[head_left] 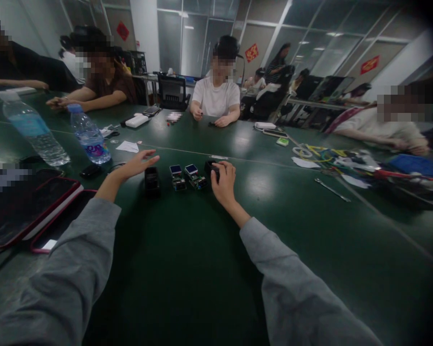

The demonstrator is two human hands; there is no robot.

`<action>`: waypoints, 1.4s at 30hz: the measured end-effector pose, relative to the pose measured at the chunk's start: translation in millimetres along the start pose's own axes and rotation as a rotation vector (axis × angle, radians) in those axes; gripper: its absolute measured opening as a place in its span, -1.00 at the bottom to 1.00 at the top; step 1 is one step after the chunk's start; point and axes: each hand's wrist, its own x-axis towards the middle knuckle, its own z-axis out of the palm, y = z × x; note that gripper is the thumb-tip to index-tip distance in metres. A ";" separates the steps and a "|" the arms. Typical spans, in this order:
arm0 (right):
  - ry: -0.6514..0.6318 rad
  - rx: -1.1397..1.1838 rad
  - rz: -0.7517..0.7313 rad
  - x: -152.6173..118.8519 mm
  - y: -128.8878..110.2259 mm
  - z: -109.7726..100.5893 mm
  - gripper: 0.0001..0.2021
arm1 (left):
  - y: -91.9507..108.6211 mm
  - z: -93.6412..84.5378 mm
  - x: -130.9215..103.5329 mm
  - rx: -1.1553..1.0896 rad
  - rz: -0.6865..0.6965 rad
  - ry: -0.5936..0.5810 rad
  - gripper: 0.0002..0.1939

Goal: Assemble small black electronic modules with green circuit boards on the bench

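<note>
Two small circuit boards with screens, a left one [177, 178] and a right one [195, 177], lie side by side on the green table [187, 250]. Left of them stands a black open case [152, 180]. My left hand [136, 164] hovers just above and left of that case, its fingers spread and holding nothing. To the right of the boards, my right hand [224, 180] has its curled fingers on a second black case [211, 168], which it partly covers.
Two water bottles [91, 135] [38, 129] and phones [32, 206] are at the left. A wrench [332, 190] and a pile of cables [324, 156] lie at the right. Several people sit around the table, one [216, 96] straight across.
</note>
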 end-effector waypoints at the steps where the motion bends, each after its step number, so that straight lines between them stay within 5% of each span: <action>1: -0.019 0.024 -0.032 -1.4 -6.3 -1.0 -0.64 | -4.6 1.7 -0.8 -0.070 -0.044 -0.039 -0.36; 6: -0.265 0.119 -0.244 -11.2 -29.8 0.2 -0.55 | -20.1 9.4 -5.3 -0.243 -0.157 -0.081 -0.36; 11: -0.360 0.088 -0.200 -12.6 -30.7 0.3 -0.53 | -18.3 1.8 -8.2 -0.208 -0.169 -0.142 -0.42; 17: -0.317 0.004 -0.104 -10.7 -28.3 -1.2 -0.54 | -21.5 -8.8 -9.0 -0.120 -0.194 -0.284 -0.37; 23: -0.220 -0.012 -0.135 -8.8 -23.7 0.2 -0.53 | -30.3 0.8 -5.6 -0.161 -0.198 -0.235 -0.38; 29: -0.016 -0.069 -0.034 1.2 7.4 2.1 -0.56 | -35.5 7.2 0.0 -0.181 -0.147 -0.171 -0.35; 33: -0.010 -0.085 0.039 0.9 12.9 3.1 -0.54 | -15.7 6.5 5.5 -0.033 0.012 -0.109 -0.38; 37: -0.069 -0.163 -0.038 -3.4 -1.6 1.8 -0.54 | 18.8 27.9 1.6 0.283 0.215 -0.187 -0.40; 42: -0.282 -0.156 -0.065 -6.9 -8.3 0.9 -0.53 | 39.9 67.3 -16.3 0.591 0.156 -0.241 -0.27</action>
